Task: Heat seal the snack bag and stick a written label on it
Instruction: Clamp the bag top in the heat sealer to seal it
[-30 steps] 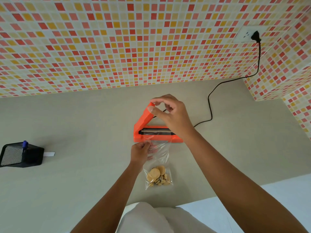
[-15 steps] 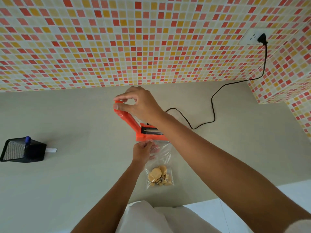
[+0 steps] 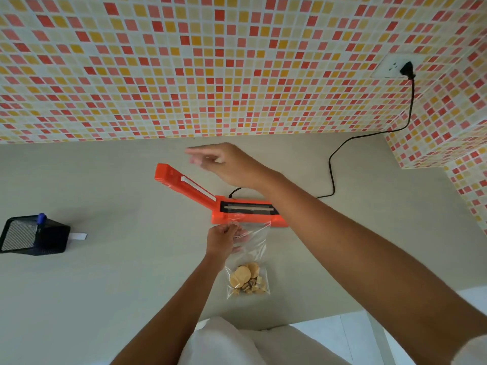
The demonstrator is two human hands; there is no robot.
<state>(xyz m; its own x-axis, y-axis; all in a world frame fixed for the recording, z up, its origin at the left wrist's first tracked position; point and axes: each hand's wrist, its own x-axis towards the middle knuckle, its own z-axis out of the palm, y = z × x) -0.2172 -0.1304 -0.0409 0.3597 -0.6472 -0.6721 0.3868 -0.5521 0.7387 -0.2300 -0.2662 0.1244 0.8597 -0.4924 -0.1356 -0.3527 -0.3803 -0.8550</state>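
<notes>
An orange heat sealer (image 3: 232,216) lies on the grey counter with its lever arm (image 3: 184,184) swung up and out to the left. A clear snack bag (image 3: 249,262) with biscuits at its bottom lies in front of it, its open top edge laid over the sealing strip (image 3: 249,207). My left hand (image 3: 223,239) pinches the bag's upper left part. My right hand (image 3: 221,160) hovers above and behind the sealer, fingers loose and blurred, apart from the lever and holding nothing.
A black mesh pen holder (image 3: 31,234) with a blue pen (image 3: 40,218) stands at the left, a white label strip (image 3: 79,236) beside it. The sealer's black cord (image 3: 332,177) runs to a wall socket (image 3: 395,67) at upper right. A tiled wall backs the counter.
My right hand swung the sealer's lever up and over to the left, then let go and drew back to the right. My left hand kept holding the bag.
</notes>
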